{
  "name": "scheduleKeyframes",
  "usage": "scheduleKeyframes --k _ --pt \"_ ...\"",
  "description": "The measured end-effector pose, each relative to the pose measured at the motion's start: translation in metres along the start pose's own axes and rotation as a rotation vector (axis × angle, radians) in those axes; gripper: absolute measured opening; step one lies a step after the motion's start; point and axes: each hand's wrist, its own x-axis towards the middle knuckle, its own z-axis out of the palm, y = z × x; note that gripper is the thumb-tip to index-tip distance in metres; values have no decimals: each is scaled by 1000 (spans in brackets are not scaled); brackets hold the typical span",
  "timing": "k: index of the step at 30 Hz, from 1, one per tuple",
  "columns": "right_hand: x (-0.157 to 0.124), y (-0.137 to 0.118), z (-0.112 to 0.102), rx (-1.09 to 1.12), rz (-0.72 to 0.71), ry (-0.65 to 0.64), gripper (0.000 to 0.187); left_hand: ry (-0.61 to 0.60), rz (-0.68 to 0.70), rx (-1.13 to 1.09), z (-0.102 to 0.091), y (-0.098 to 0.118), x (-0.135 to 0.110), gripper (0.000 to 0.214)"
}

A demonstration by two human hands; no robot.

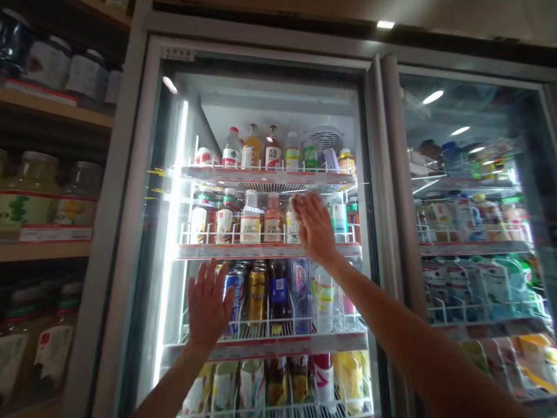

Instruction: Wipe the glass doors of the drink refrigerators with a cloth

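Note:
My left hand point(209, 305) is raised with its fingers spread, palm toward the glass door point(270, 87) of a lit drinks cooler, in front of the shelf with cans. Higher and to the right, my right hand point(315, 226) is stretched out at the glass, its fingers extended and blurred. It covers part of the second shelf, beside a pale-labelled bottle point(292, 226). Whether anything thin lies under its palm cannot be seen. Behind the left hand are a blue can point(235, 293) and a gold can point(257, 293); a pink bottle point(273, 217) stands between the hands' positions.
A second glass-fronted cooler point(474, 249) with bottles stands on the right, past a metal door frame point(402, 220). To the left, wooden shelves point(47, 251) hold large jars point(28, 186). Wire racks point(270, 348) inside the cooler carry several rows of drinks.

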Motion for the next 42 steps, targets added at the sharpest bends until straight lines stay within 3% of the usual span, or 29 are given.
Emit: scheduleKeyframes --k 2,4,8,10,11,13,15,17,18,19,21,23,24,26,30,32,33,34,37,39,40,42 --pt "-11 -17 1 20 -155 -73 49 0 3 -9 0 -1 1 62" --pt "-17 -9 -3 16 -174 -72 50 5 7 -11 0 -1 1 61" --pt "0 44 -11 -51 205 135 54 -24 -7 11 0 0 -3 59" --pt "12 51 -10 -54 322 174 54 -50 -16 25 -1 0 -4 58" --pt "15 45 -9 -42 313 154 54 -62 -19 27 -2 -1 -3 57" --pt "14 20 -5 -7 178 53 54 -91 -26 15 -6 -4 7 54" --pt "4 -7 -4 28 -49 -87 53 -132 -45 -10 -10 -12 28 51" --pt "-5 -17 -6 35 -204 -167 51 -175 -92 -3 -14 -22 58 51" --pt "-6 -12 -8 24 -208 -165 50 -199 -121 17 -16 -28 72 53" --pt "-5 -2 -11 3 -139 -125 50 -226 -147 43 -18 -33 86 56" --pt "7 28 -14 -53 135 27 50 -291 -167 88 -20 -43 104 61" --pt "25 52 -14 -91 375 160 51 -331 -150 110 -20 -50 110 64" --pt "35 57 -12 -94 417 185 52 -336 -138 116 -19 -52 109 66" --pt "48 47 -6 -73 327 134 52 -326 -123 124 -18 -54 105 67" --pt "47 -6 2 -7 -102 -119 51 -306 -106 111 -18 -55 101 66" --pt "39 -14 -1 11 -265 -219 51 -302 -103 107 -18 -55 102 65" --pt "36 -9 -5 9 -281 -238 51 -304 -100 109 -18 -55 102 65" --pt "35 2 -9 -5 -235 -225 52 -307 -99 113 -18 -55 103 65" --pt "46 46 -17 -77 152 -46 52 -313 -92 130 -19 -54 103 66" --pt "61 60 -15 -96 334 43 53 -316 -86 137 -19 -54 104 67" --pt "68 58 -12 -87 343 46 53 -317 -83 139 -20 -54 104 68" --pt "76 33 -4 -38 218 -21 53 -325 -75 146 -23 -55 105 68"
